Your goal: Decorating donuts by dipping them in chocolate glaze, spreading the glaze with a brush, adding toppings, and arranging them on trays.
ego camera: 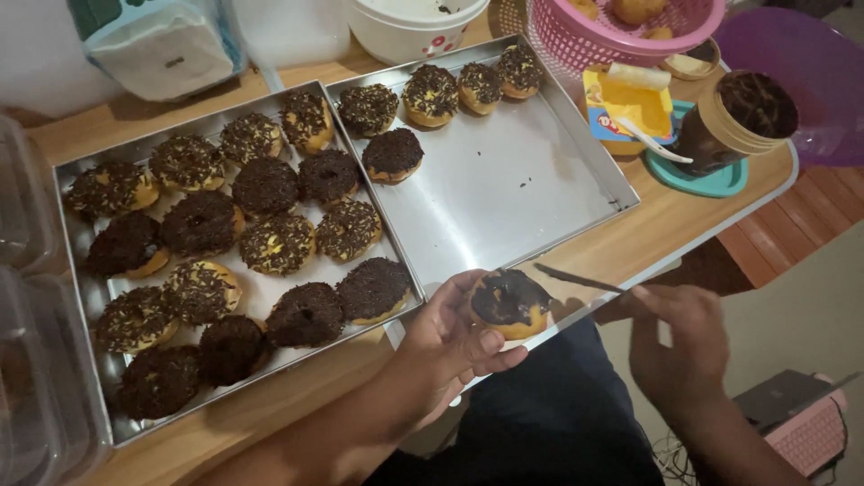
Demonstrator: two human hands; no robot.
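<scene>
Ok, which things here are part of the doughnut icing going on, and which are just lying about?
In use:
- left hand holding the chocolate-iced doughnut
- right hand holding the knife
- chocolate spread jar
- two metal trays of finished doughnuts

Lying about:
- pink basket
- tissue pack
- white bowl
- pink keyboard

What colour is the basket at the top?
Pink, the plastic basket shows best in the head view.
</scene>
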